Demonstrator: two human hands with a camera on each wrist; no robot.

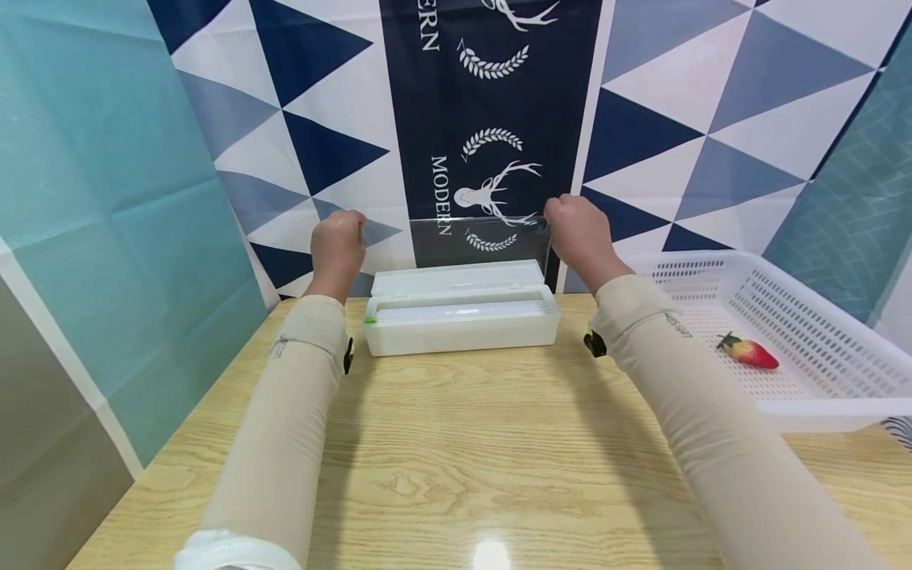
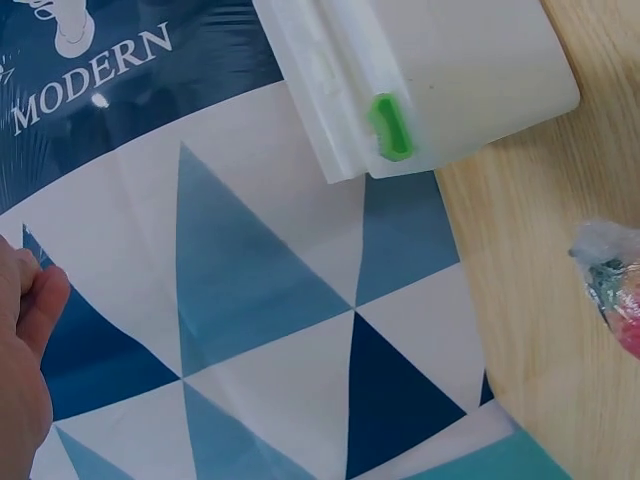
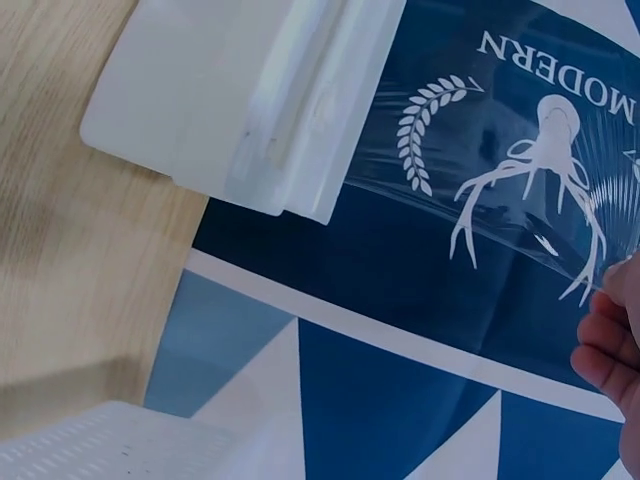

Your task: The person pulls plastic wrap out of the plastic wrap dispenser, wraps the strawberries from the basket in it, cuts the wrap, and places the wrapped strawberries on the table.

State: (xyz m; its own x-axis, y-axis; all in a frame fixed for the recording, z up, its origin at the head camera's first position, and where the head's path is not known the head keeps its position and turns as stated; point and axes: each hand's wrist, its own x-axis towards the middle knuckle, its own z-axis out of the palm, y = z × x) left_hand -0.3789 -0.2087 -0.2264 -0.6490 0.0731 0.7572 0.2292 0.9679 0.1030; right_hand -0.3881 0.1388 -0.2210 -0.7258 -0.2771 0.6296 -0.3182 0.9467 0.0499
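Observation:
A white cling film dispenser box [image 1: 463, 324] stands on the table against the patterned cloth, its lid [image 1: 459, 277] raised and a green slider [image 2: 391, 127] at its left end. Clear cling film [image 1: 477, 236] stretches upward out of it, best seen by its creases and shine in the right wrist view. Above the box's left end, my left hand [image 1: 338, 247] pinches one top corner of the film. The other corner is pinched by my right hand [image 1: 580, 236], thumb against curled fingers. In the left wrist view the left fingertips are partly out of frame.
A white perforated basket [image 1: 830, 408] with a strawberry [image 1: 751, 352] in it stands to the right. A film-wrapped red thing with green [image 2: 622, 305], probably a strawberry, lies on the table at the left, hidden in the head view. Patterned cloth hangs close behind the box.

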